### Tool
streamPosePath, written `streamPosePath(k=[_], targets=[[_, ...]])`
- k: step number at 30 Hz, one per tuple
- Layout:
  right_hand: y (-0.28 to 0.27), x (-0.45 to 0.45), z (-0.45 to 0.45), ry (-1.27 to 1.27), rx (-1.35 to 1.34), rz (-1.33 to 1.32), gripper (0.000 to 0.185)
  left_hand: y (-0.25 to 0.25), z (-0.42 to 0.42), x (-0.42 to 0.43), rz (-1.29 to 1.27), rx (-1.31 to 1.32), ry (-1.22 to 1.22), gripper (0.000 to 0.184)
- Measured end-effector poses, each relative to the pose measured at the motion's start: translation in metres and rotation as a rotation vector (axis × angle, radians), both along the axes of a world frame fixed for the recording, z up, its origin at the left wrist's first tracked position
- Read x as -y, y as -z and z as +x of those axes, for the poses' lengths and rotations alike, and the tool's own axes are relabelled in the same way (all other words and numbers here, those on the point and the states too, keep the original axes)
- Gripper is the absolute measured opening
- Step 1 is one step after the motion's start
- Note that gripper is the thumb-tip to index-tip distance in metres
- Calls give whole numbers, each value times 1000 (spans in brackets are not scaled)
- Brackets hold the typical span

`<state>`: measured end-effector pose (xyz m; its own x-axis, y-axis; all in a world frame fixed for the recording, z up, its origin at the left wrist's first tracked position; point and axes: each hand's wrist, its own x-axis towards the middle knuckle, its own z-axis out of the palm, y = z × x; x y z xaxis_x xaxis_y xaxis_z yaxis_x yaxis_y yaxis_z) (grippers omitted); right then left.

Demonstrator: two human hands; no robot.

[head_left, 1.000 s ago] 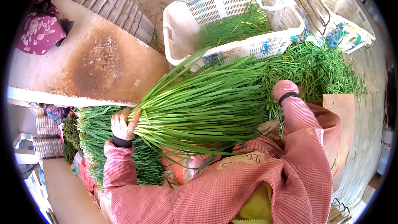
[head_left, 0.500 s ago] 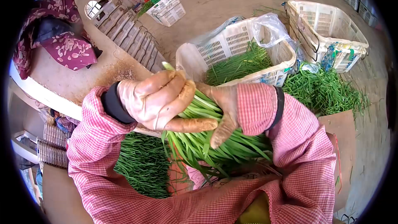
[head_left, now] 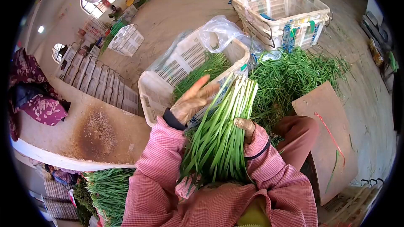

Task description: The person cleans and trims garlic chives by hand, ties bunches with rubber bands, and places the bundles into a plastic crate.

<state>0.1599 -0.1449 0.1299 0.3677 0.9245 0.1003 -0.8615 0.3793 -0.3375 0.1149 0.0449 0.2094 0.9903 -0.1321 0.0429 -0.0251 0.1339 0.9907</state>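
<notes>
Worktop (head_left: pixel 61 94), at left: broad, smooth, tan surface with a rough, rust-brown stain. White plastic basket (head_left: pixel 153 87), centre: slotted walls, greens inside. Tangled heap of loose greens (head_left: pixel 294 69), right of centre: thin, matted, unbundled. Flat brown panel (head_left: pixel 326 130), at right. Longer leaves (head_left: pixel 109 189), lower left: dense and blade-like. Bunch of green leaves (head_left: pixel 221 132), centre, above the lap: slender, glossy blades fanning downward, pale, stiff stem ends pointing up and roughly level. Gathering of this bunch appears well advanced; no tie shows on its visible part, and the greens in basket and heap lie loose. Left hand (head_left: pixel 189 104): fingers spread, beside the bunch; contact cannot be told. Right hand (head_left: pixel 247 128): closed about the stems, thumb in front, fingers hidden. Thin red string (head_left: pixel 330 133): on the panel.
</notes>
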Motion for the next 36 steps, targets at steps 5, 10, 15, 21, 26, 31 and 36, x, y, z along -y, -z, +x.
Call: streamPosePath(k=[5, 10, 15, 21, 26, 31, 36], targets=[[89, -38, 29, 25, -409, -8, 42, 88, -76, 40, -260, -111, 114, 97], [-83, -67, 24, 563, 17, -324, 43, 43, -32, 15, -140, -158, -234, 72], [-110, -116, 18, 307, -127, -195, 64, -51, -40, -82, 269, -269, -84, 68], [34, -90, -88, -44, -211, -206, 43, 37, -177, -48, -22, -512, 76, 79], [56, -48, -66, 195, -213, -558, 35, 142, -266, 59, -530, -694, -331, 69], [45, -31, 22, 485, 222, -823, 26, 88, -242, 77, -569, -608, -346, 55], [-68, -14, -33, -531, 1463, -1024, 40, 72, -229, 80, -609, -682, -563, 54]])
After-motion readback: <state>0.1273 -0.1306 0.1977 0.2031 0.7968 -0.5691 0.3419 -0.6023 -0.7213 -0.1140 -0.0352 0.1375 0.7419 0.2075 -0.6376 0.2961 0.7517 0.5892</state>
